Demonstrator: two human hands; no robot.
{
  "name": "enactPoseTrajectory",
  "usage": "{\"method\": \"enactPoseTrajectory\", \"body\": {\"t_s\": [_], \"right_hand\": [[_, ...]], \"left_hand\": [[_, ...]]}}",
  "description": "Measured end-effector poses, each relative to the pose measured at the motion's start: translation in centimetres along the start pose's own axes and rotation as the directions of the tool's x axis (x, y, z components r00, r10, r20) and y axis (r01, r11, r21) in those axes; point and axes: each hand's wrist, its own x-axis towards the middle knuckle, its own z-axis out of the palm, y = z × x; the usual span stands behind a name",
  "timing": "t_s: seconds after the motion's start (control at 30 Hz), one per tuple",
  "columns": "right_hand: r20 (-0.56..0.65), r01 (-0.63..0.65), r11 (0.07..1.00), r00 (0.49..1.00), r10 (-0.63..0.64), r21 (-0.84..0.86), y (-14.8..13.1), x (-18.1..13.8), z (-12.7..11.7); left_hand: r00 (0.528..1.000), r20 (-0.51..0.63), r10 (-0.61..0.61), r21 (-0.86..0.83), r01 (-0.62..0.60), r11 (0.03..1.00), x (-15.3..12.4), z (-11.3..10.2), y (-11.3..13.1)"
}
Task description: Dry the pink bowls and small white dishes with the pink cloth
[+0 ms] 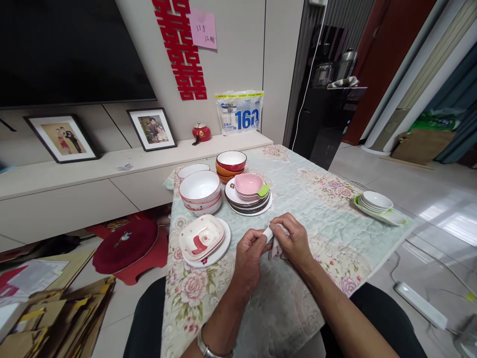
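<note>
My left hand is closed on one end of a small smooth white piece; most of it is hidden by fingers, so its kind cannot be made out. My right hand grips a pale cloth against the other end of that piece. Both hands meet above the table's near half. Left of them, a dotted square bowl rests on a white plate. Just beyond, pink bowls with a green handle sit on a stack of dark-rimmed plates.
White bowls with red rims and a red bowl over orange ones stand at the back left. Small white dishes lie in a green-edged dish near the right table edge. A power strip lies on the floor.
</note>
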Motion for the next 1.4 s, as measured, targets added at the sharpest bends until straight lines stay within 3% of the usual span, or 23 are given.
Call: {"method": "enactPoseTrajectory", "body": {"t_s": [0.13, 0.33, 0.53, 0.73, 0.93, 1.1, 1.3, 1.4], "right_hand": [[0.094, 0.088, 0.996, 0.991, -0.09, 0.025, -0.5, -0.3, 0.4], [0.022, -0.027, 1.0, 0.999, 0.027, -0.008, 0.3, -0.1, 0.4], [0.135, 0.101, 0.994, 0.985, -0.106, 0.044, -0.8, -0.4, 0.5], [0.078, 0.022, 0.999, 0.997, -0.019, -0.044, 0.0, -0.4, 0.3], [0.194, 0.097, 0.995, 0.976, -0.094, -0.003, -0.7, -0.6, 0.5], [0.086, 0.032, 0.999, 0.996, -0.028, -0.043, -0.4, -0.5, 0.4], [0.164, 0.107, 0.994, 0.981, -0.107, 0.013, -0.9, -0.6, 0.7], [0.094, 0.027, 0.999, 0.995, -0.025, -0.027, -0.3, -0.5, 0.6]], "left_hand": [[1.0, -0.031, 0.0, -0.046, -0.002, 0.999, -0.1, 0.2, 0.1], [0.996, -0.089, -0.019, -0.08, 0.012, 0.997, -0.2, 0.4, 0.5], [0.996, -0.088, -0.02, -0.134, 0.008, 0.991, 0.1, 0.3, 0.5], [0.994, -0.104, -0.016, -0.155, -0.001, 0.988, 0.2, 0.3, 0.5], [0.989, -0.145, -0.029, -0.147, 0.008, 0.989, 0.2, 0.2, 0.8], [0.988, -0.144, -0.048, -0.095, 0.034, 0.995, 0.2, 0.1, 0.9], [0.991, -0.134, -0.019, -0.143, 0.0, 0.99, 0.2, 0.2, 0.8], [0.993, -0.113, -0.026, -0.159, 0.008, 0.987, 0.2, 0.2, 0.6]]}}
